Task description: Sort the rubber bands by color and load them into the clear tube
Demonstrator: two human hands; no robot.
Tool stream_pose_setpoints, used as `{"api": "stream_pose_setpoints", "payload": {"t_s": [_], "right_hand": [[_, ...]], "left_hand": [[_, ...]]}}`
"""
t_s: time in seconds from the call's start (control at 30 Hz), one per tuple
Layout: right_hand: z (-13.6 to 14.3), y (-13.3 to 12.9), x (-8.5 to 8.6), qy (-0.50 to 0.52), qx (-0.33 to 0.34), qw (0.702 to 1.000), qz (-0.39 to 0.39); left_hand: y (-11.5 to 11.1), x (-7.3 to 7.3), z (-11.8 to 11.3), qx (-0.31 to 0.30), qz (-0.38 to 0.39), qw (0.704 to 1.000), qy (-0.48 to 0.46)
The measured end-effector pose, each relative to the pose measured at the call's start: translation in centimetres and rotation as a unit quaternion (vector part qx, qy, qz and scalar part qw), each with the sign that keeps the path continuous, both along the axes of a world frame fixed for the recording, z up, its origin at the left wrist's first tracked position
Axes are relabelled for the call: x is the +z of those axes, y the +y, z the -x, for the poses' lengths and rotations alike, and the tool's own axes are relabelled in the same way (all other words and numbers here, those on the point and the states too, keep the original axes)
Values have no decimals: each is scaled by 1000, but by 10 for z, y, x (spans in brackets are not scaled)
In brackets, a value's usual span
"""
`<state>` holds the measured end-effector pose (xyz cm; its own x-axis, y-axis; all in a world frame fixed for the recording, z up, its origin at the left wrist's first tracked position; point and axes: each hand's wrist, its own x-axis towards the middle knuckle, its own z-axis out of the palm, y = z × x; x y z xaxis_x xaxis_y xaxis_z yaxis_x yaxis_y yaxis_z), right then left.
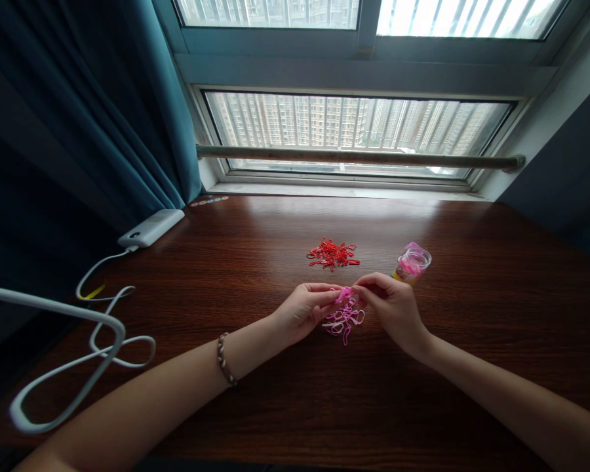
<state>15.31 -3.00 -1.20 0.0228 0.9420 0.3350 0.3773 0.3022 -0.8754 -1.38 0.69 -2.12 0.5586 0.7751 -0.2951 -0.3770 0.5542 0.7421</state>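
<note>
My left hand (309, 308) pinches a small bunch of bright pink elastic bands (344, 295) between thumb and fingers. From the other side my right hand (388, 301) has its thumb and index finger closed at the edge of that bunch. Just below the fingers lies a loose heap of pale pink elastic bands (343, 321) on the wooden table. Farther back is a heap of red elastic bands (333, 254). Behind my right hand a clear plastic jar (419, 259) lies tilted, with pink contents showing; its lower end is partly hidden by the hand.
The brown table (216, 262) reaches to a window with a metal rail (354, 156). A white power bank (151, 227) lies at the left by the blue curtain (142, 118). Its white cable (120, 334) loops over the table's left side, near my left forearm.
</note>
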Motion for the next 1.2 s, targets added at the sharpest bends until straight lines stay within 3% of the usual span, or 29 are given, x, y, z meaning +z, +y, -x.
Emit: {"api": "stream_pose_setpoints", "payload": {"t_s": [0.27,0.43,0.57,0.7,0.9,1.2], "right_hand": [[-1,-1,4,-51,-28,997,-52],[-2,-3,8,-25,-54,996,-63],[1,-4,9,16,10,999,-34],[5,-4,4,-41,57,996,-56],[5,-5,4,-100,53,985,-134],[1,-4,-3,-164,44,974,-149]], "left_hand": [[4,-2,1,17,7,1000,-12],[5,-2,2,29,6,1000,-3],[0,-2,0,28,-19,999,18],[-9,0,-3,12,-41,999,31],[-12,0,-2,-20,-27,999,9],[-10,1,-1,-67,-15,997,-34]]}}
